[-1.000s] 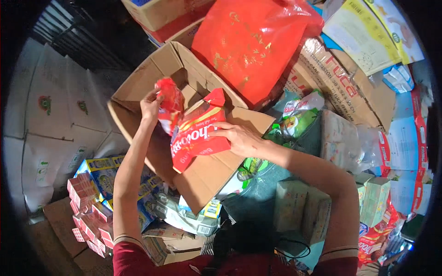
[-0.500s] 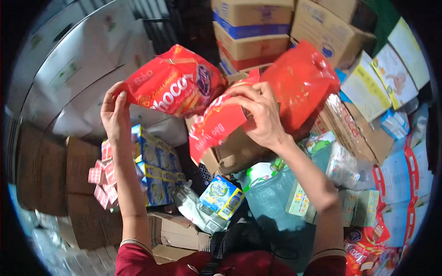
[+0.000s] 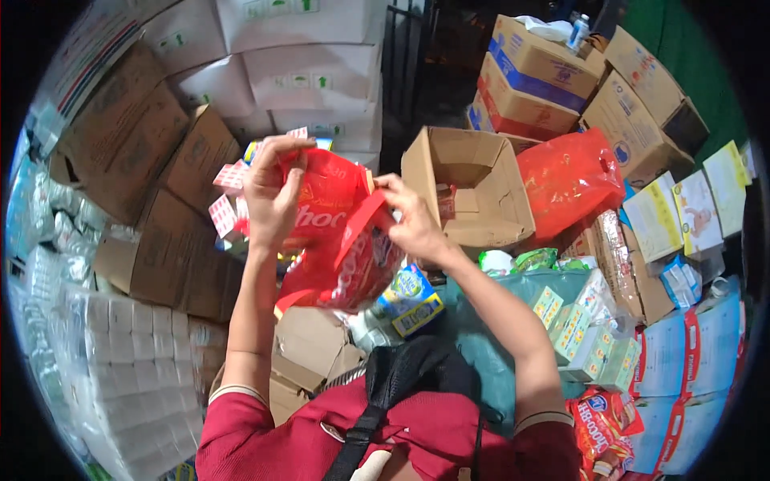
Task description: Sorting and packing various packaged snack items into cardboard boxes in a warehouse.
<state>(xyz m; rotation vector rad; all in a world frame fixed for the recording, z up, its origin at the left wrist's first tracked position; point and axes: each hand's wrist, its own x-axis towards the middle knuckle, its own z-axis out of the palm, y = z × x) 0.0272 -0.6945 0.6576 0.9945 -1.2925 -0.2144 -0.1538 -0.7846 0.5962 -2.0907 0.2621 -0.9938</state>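
A red printed plastic snack bag (image 3: 321,256) hangs between my hands, in front of my chest. My left hand (image 3: 275,188) grips its upper left edge, fingers and thumb closed on the plastic. At the upper right edge, my right hand (image 3: 411,220) pinches the same bag. The bag's lower part sags over the goods behind it, and I cannot see what it contains, if anything. Just beyond my right hand stands an open cardboard box (image 3: 507,196) with a small red packet (image 3: 446,200) in it. Below the bag's right side lies a blue and yellow box (image 3: 411,301).
Stacked cartons (image 3: 533,80) rise at the back right, white cartons (image 3: 309,80) at the back left. A larger red plastic bag (image 3: 569,180) lies right of the open box. Small green boxes (image 3: 573,337) and another red snack bag (image 3: 597,433) sit at the right. Wrapped white packs (image 3: 132,361) stand left.
My hands have brought the red bag down and left, away from the open box, and it now hangs more upright. The view has shifted too, showing the inside of the box.
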